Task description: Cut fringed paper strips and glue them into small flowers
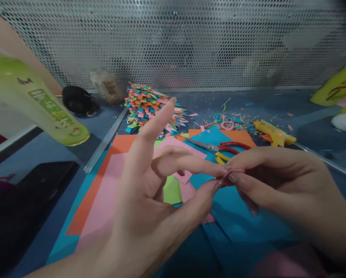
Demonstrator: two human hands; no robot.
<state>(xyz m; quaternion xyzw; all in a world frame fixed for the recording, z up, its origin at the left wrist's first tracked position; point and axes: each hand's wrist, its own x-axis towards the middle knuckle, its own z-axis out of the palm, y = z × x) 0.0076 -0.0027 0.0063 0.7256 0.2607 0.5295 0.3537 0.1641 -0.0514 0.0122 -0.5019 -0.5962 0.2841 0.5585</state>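
Between the fingertips of both hands is a small curled strip of pink paper [228,180]. My left hand [152,189] pinches its left end between thumb and a bent finger, while the index finger points up. On the other end, my right hand [283,185] is closed with thumb and fingers pressed together. Under the hands lie sheets of blue paper [239,216], pink paper [106,193] and orange paper [87,212], with a green piece [172,191]. Scissors with red and yellow handles [212,147] rest on the sheets, just beyond my right hand.
A cone of folded colored paper pieces [145,108] stands behind, near paper scraps [236,121] and a yellow glue gun [273,132]. At left are a green bottle [42,100], a black phone [36,200] and a clear glue stick [106,141]. Metal mesh [173,42] closes the back.
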